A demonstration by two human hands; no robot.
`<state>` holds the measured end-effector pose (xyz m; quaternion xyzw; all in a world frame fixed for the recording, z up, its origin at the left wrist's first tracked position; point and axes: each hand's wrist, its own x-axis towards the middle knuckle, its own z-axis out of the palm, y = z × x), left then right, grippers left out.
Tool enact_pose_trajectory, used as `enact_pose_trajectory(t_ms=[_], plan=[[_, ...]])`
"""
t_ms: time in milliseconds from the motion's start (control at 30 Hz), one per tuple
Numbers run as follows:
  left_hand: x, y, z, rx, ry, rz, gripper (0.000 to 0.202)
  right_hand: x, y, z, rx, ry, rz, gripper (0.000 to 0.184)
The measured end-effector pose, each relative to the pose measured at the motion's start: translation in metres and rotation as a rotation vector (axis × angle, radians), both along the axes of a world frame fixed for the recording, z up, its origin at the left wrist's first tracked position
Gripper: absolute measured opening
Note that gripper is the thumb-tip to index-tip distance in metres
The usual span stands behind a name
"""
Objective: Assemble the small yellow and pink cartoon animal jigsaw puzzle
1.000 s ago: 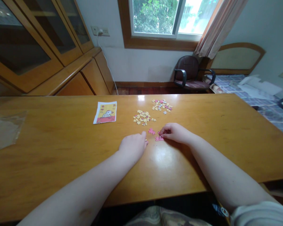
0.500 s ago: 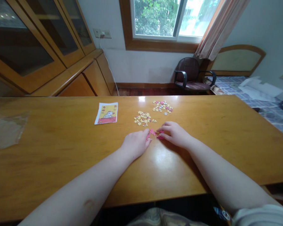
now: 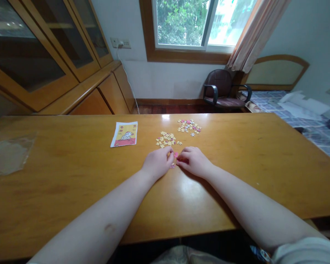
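Note:
Pink jigsaw puzzle pieces (image 3: 176, 155) lie on the table between my two hands, partly covered by fingers. My left hand (image 3: 158, 162) rests at their left side, its thumb and fingers closed on the edge of the pink pieces. From the right, my right hand (image 3: 194, 161) pinches a pink piece mostly hidden under its fingertips. The fingertips of both hands are close together. Just beyond them is a loose pile of yellow puzzle pieces (image 3: 166, 139). A second pile of yellow, pink and white pieces (image 3: 189, 125) sits farther back to the right.
A printed picture card (image 3: 125, 134) with a white animal on yellow and pink lies left of the piles. At the far left is a clear plastic bag (image 3: 9, 154) on the wooden table (image 3: 71, 157). An armchair (image 3: 222, 88) stands beyond the table, near a bed.
My right hand has moved left, bringing its pink piece up to the others. My left hand has shifted only slightly, and the view has tilted up a little.

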<state>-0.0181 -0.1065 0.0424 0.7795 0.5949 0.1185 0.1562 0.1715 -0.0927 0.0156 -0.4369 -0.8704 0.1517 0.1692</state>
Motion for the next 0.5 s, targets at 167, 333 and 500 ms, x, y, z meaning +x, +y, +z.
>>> enact_pose_trajectory(t_ms=[167, 333, 500], plan=[[-0.010, 0.007, -0.002, 0.006, -0.056, 0.063, 0.025, 0.002, -0.001, -0.002, 0.020, 0.075, 0.077, 0.017], [-0.009, 0.008, -0.004, 0.001, -0.093, 0.067, 0.024, 0.002, -0.002, -0.001, 0.065, 0.030, -0.040, 0.019], [-0.013, 0.009, 0.000, -0.058, -0.034, 0.019, 0.024, 0.002, -0.002, 0.000, 0.037, 0.016, 0.012, 0.014]])
